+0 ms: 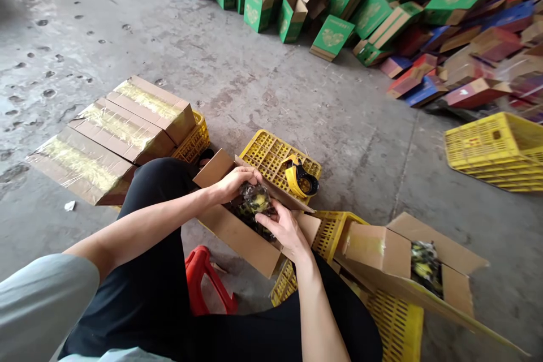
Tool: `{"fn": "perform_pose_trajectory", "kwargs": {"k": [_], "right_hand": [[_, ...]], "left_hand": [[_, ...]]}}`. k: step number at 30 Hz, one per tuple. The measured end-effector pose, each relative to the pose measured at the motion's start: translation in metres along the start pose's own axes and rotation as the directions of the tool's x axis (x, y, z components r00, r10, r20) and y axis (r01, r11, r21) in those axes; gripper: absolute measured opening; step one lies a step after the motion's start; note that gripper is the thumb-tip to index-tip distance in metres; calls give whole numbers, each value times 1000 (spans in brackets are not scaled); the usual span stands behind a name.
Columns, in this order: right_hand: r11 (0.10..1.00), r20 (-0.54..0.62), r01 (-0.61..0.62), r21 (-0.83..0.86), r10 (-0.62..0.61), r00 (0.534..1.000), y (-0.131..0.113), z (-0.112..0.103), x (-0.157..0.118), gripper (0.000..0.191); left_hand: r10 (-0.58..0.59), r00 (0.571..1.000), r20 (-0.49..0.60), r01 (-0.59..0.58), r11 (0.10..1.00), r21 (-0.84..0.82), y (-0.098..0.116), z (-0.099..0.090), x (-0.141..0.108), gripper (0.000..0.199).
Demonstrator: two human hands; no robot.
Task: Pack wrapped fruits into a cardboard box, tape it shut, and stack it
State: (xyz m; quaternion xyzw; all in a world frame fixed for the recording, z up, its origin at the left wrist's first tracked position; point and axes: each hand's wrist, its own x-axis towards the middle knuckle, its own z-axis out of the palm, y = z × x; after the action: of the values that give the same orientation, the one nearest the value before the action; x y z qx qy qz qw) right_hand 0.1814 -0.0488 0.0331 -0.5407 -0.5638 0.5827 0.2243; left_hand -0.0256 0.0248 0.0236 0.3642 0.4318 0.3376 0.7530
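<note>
A small clear plastic package [257, 198] with dark and yellow-green contents is between my two hands, over an open cardboard box [240, 237]. My left hand [240, 182] grips its upper left edge with bent fingers. At its lower right side, my right hand [282, 227] holds it between thumb and fingers. Similar dark packages lie inside the box, partly hidden by my hands. Just beyond the box, a yellow and black tape dispenser [300, 176] rests on an upturned yellow crate [265, 153].
Taped cardboard boxes [123, 130] sit on yellow crates at left. Another open box [369, 243] with packages stands at right. A red stool [203, 280] is below. Green boxes [333, 37] and red-blue boxes [475, 90] are heaped behind; stacked yellow crates [487, 147] stand far right.
</note>
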Motion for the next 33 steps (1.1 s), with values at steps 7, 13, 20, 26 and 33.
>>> {"fn": "perform_pose_trajectory", "kwargs": {"k": [7, 13, 20, 26, 33], "right_hand": [[993, 42, -26, -111, 31, 999, 2, -9, -3, 39], [985, 8, -115, 126, 115, 993, 8, -6, -2, 46], [959, -79, -164, 231, 187, 979, 21, -10, 3, 39], [998, -188, -62, 10, 63, 980, 18, -14, 2, 33], [955, -200, -78, 287, 139, 970, 10, -15, 0, 48]], "left_hand": [[25, 978, 205, -149, 776, 613, 2, -8, -9, 45], [-63, 983, 175, -74, 733, 676, -1, -15, -3, 53], [-91, 987, 132, -15, 767, 642, -5, -13, -2, 45], [-290, 923, 252, 97, 811, 577, -5, -9, -8, 56], [-295, 931, 215, 229, 931, 285, -19, -6, -6, 49]]}}
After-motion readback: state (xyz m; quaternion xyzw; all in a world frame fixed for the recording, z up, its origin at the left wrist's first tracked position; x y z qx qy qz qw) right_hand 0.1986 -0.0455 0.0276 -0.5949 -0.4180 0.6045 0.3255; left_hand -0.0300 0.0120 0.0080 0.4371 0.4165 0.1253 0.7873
